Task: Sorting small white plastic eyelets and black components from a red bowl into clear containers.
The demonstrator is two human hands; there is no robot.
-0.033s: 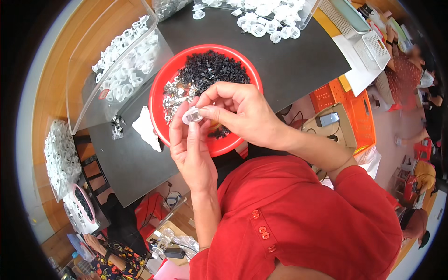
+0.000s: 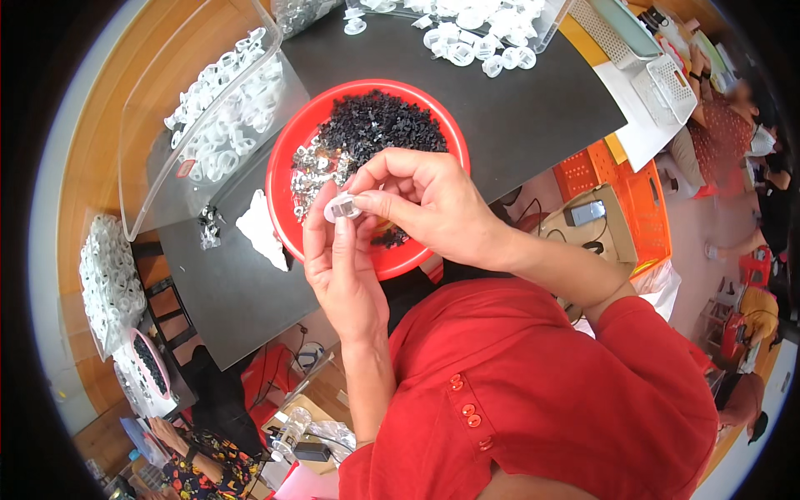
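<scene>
A small round white plastic part (image 2: pixel 342 207) is pinched between the fingertips of both hands, above a red basin. My left hand (image 2: pixel 343 279) holds it from below, thumb against its near side. My right hand (image 2: pixel 425 200) grips its right side between thumb and bent fingers; whether a smaller piece is also in those fingers is hidden. Under the hands, the red basin (image 2: pixel 457 133) contains a heap of small black pieces (image 2: pixel 379 121) and, at its left, a pile of small shiny metal pieces (image 2: pixel 310 171).
Left of the basin stands a clear bin (image 2: pixel 137 158) with white plastic parts (image 2: pixel 221 150). More white parts (image 2: pixel 479 42) lie at the dark table's (image 2: pixel 542 112) far side. A white cloth or paper (image 2: pixel 262 229) and a small bag (image 2: pixel 209 229) lie nearby. An orange crate (image 2: pixel 654 208) stands right.
</scene>
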